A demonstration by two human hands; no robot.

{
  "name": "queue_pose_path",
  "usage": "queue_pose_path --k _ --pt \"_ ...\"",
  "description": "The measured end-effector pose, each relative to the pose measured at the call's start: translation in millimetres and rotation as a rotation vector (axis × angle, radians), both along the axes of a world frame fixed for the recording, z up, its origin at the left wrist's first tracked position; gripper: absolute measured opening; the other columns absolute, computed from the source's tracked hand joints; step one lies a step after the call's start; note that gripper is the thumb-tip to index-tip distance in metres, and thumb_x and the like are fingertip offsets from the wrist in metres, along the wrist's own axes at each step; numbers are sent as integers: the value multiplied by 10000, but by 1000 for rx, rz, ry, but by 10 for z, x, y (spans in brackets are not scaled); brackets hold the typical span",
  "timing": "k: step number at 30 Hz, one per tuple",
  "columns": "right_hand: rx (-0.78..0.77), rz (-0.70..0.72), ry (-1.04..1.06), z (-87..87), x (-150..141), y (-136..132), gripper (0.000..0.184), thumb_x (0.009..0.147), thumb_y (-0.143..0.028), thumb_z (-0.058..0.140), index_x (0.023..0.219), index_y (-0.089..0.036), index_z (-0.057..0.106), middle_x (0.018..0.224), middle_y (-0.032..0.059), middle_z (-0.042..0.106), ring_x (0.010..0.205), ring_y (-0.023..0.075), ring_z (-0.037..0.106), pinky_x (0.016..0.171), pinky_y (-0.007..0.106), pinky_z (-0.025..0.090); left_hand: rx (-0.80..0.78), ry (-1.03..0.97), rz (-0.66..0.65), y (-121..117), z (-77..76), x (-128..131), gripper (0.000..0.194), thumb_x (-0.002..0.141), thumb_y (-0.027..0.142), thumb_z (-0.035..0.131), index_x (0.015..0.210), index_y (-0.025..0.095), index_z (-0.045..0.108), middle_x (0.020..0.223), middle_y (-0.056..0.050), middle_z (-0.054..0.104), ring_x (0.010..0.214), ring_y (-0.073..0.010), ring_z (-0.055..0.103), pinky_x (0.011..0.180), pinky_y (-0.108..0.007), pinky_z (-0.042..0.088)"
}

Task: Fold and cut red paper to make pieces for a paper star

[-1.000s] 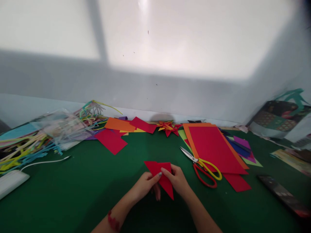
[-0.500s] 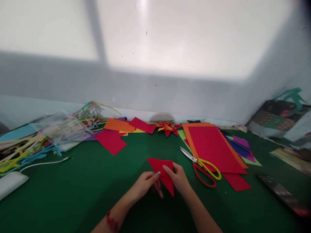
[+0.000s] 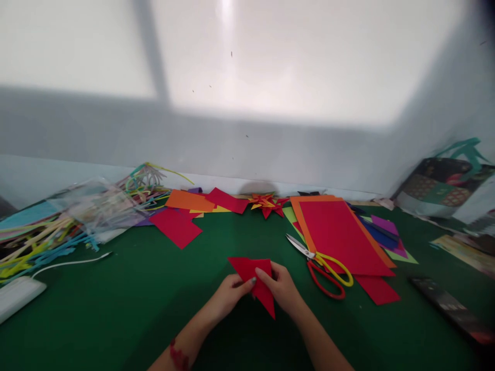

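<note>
A folded piece of red paper (image 3: 263,294) with pointed corners is held over the green table, between both hands. My left hand (image 3: 229,296) pinches its left side, the thumb on top and the other fingers mostly hidden behind it. On the right edge, my right hand (image 3: 284,288) grips the same paper, thumb lying across its face and fingers behind. To the right of my hands lie scissors (image 3: 319,260) with one yellow and one red handle, blades slightly apart, partly on a stack of red and orange sheets (image 3: 344,234).
Folded paper stars (image 3: 266,203) lie near the wall. Red sheets (image 3: 176,226) and an orange sheet (image 3: 191,200) are left of them. Pipe cleaners (image 3: 46,242) and a plastic bag (image 3: 100,206) fill the far left. A phone (image 3: 448,306) and a patterned bag (image 3: 436,185) are at right.
The folded red paper has shifted slightly left and down with both hands. My left fingers, earlier showing below the paper, have tucked in behind it.
</note>
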State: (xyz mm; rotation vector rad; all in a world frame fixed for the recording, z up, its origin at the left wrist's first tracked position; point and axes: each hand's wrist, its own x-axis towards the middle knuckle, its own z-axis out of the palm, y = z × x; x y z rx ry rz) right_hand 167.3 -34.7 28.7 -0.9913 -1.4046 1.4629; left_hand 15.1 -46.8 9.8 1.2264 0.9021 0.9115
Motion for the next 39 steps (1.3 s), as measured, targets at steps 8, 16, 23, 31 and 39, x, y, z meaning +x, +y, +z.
queue_pose_path --k 8,16,23,31,39 --pt "-45 36 -25 4 -43 -18 217 749 -347 568 830 -148 599 746 37 637 637 158 578 553 243 440 28 -41 42 19 75 -91 258 670 391 618 708 138 651 746 -44 600 670 -166 546 644 -279 419" --pt "-7 -9 -34 -19 -6 16 184 736 -327 589 754 -144 581 678 -9 557 614 110 510 549 202 406 127 9 105 30 100 -63 277 756 351 538 956 186 636 1086 -81 530 1005 -222 491 871 -325 380" --pt "-79 111 -70 -30 -14 15 252 745 -390 553 820 -150 562 640 -19 528 508 92 483 428 180 373 235 177 146 58 126 -140 274 798 358 477 855 168 665 954 -69 592 903 -194 536 842 -293 391" --pt "-110 104 -35 36 20 21 233 724 -383 576 783 -158 583 636 -17 525 528 94 468 444 179 364 186 150 130 27 188 -99 270 805 351 468 865 182 669 1006 -67 591 926 -198 534 841 -285 391" --pt "-91 117 -38 50 17 21 249 738 -385 560 824 -152 586 694 -4 551 592 112 479 516 204 383 172 97 94 37 176 -95 298 826 338 433 1026 203 609 1067 -64 569 973 -195 509 891 -310 365"
